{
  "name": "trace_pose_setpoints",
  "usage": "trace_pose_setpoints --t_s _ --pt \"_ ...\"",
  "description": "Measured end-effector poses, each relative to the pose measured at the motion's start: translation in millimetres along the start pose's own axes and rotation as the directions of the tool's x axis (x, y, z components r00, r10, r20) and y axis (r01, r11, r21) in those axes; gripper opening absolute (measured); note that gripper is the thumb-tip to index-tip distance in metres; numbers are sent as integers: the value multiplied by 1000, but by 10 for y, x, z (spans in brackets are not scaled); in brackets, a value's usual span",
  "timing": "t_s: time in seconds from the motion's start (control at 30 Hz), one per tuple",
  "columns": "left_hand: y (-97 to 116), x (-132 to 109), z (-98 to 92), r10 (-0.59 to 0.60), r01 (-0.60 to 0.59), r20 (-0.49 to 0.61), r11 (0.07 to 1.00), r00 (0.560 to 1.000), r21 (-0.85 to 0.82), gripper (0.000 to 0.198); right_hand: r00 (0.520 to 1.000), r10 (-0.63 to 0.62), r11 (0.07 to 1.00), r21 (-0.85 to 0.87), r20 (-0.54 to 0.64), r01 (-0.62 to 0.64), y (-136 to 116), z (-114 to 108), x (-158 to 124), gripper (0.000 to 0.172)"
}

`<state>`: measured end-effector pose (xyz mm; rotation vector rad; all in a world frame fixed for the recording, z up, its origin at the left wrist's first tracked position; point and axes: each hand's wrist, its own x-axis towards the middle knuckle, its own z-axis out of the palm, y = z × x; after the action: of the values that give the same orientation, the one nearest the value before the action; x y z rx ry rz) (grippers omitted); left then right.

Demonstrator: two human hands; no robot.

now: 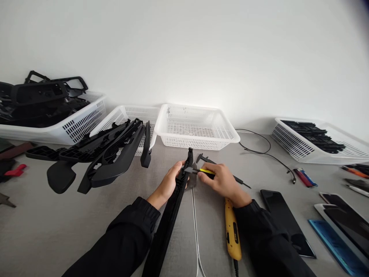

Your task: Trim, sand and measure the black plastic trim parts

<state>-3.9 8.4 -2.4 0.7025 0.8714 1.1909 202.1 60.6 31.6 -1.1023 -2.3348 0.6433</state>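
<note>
My left hand (170, 182) is closed around the far end of a long black plastic part (168, 223) that runs from the near edge up the middle of the grey table. My right hand (221, 181) pinches a small yellow-handled tool (205, 171) whose grey tip touches the part next to my left fingers. A caliper (206, 159) lies just behind my right hand. Beside my right forearm lies a yellow tool (233, 231) with a cord. Both sleeves are black.
An empty white basket (196, 129) stands behind my hands. Black parts spill from a basket (127, 115) at the left, more fill the far-left basket (72, 123) and a right one (317, 142). A phone (284, 219), tablets (343, 227), pens and a cable (268, 154) lie at right.
</note>
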Motion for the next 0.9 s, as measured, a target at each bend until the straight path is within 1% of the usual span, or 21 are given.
trace_pose_setpoints --t_s 0.03,0.07,0.1,0.17,0.2,0.23,0.33,0.37,0.47,0.5,0.63,0.77,0.9 --pt "4 -1 0 5 -5 3 1000 1000 7 76 999 -28 1000 -6 35 28 -14 9 -3 31" --pt "8 -3 1 9 -9 4 1000 1000 13 75 999 -35 999 -22 39 36 -25 18 -5 32" --pt "13 -5 2 13 -13 6 1000 1000 17 75 1000 -23 999 -46 10 24 -32 24 -7 32" --pt "19 -9 5 16 -16 8 1000 1000 22 75 996 10 996 -93 -86 -18 -40 25 -11 31" --pt "20 -10 6 16 -16 9 1000 1000 24 75 994 11 995 -101 -112 -22 -43 22 -13 31" --pt "20 -9 6 15 -15 9 999 1000 28 76 994 -5 995 -100 -108 -6 -48 17 -16 31" --pt "11 -5 1 14 -14 1 999 1000 46 77 997 -78 994 -76 -4 78 -77 16 -22 33" --pt "7 -4 -2 15 -15 -3 999 1000 48 78 997 -78 993 -84 -1 77 -88 21 -23 33" --pt "1 -5 -8 17 -17 -1 999 1000 45 78 996 -28 992 -124 -82 18 -114 41 -23 33" --pt "2 -7 -9 18 -18 3 999 1000 47 78 996 -26 993 -118 -82 17 -120 45 -23 32" --pt "11 -21 -6 24 -24 1 997 1000 67 76 996 -74 994 -81 48 78 -144 41 -26 34" --pt "20 -26 6 25 -24 -14 999 1000 43 77 999 -27 994 -105 24 30 -169 15 -24 34" --pt "25 -27 10 28 -28 -4 999 1000 38 73 998 -39 992 -114 53 45 -181 15 -30 35"
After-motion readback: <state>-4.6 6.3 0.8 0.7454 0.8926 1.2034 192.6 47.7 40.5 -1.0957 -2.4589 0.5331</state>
